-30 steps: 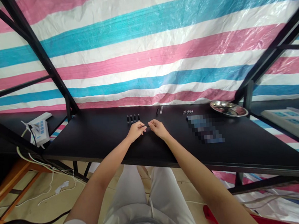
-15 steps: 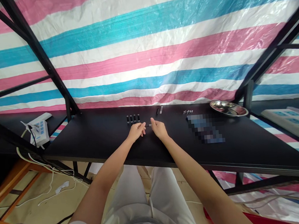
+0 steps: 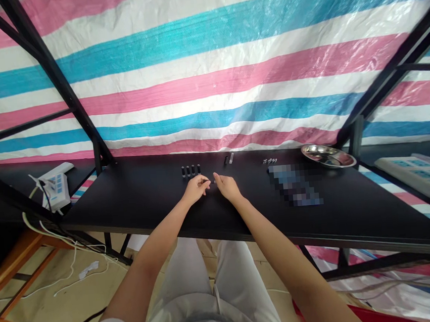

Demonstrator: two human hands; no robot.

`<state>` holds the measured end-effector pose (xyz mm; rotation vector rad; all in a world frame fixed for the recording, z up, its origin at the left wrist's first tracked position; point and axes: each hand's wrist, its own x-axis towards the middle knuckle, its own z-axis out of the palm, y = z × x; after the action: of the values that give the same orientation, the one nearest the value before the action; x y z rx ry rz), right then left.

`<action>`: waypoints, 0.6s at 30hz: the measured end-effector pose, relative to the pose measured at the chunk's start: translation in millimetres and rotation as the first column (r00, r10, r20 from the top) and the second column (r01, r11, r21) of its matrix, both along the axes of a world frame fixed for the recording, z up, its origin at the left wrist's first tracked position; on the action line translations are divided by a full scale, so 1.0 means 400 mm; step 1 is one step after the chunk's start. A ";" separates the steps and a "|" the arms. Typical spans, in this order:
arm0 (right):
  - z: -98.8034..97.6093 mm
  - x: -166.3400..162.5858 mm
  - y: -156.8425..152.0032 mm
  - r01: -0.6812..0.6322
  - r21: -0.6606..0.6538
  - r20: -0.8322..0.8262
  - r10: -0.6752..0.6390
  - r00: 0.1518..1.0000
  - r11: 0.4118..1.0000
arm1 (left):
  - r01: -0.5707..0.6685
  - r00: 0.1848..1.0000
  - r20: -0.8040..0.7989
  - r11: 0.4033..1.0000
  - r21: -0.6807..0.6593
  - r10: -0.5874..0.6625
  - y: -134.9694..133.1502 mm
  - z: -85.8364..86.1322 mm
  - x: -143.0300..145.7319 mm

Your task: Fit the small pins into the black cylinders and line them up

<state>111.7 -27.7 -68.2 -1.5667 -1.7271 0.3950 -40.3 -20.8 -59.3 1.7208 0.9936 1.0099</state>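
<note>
Slim dark piece (image 3: 212, 182) bridges the narrow gap between the hands, less of it showing than half a second ago. The left hand (image 3: 196, 189) pinches one end between thumb and fingers, above the black table (image 3: 138, 187). The right hand (image 3: 229, 187) is curled at the other end, thumb extended; whether it grips cannot be told.

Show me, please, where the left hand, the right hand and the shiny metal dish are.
Left hand (image 3: 195, 189): head view, on the middle of the hand.
Right hand (image 3: 228, 187): head view, on the middle of the hand.
Metal dish (image 3: 328, 157): head view, on its inner surface.
</note>
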 end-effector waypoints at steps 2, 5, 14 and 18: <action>0.005 0.002 -0.006 -0.052 0.031 -0.027 0.053 0.998 0.998 | -0.049 0.999 -0.011 0.998 0.040 0.050 0.004 -0.006 -0.003; 0.010 0.008 -0.012 -0.212 0.145 -0.020 0.217 0.976 0.966 | -0.110 0.992 -0.050 0.988 0.109 0.116 0.002 -0.010 -0.007; 0.010 0.006 -0.011 -0.384 0.138 0.195 0.355 0.914 0.913 | -0.091 0.992 -0.080 0.990 0.112 0.100 -0.009 -0.004 -0.010; -0.005 -0.003 -0.001 -0.248 0.108 0.071 0.242 0.968 0.963 | -0.139 0.985 -0.084 0.980 0.141 0.152 -0.012 0.000 -0.010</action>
<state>110.7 -28.1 -70.3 -1.2971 -1.9609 0.3664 -44.2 -25.6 -59.3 1.8421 1.1485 1.1198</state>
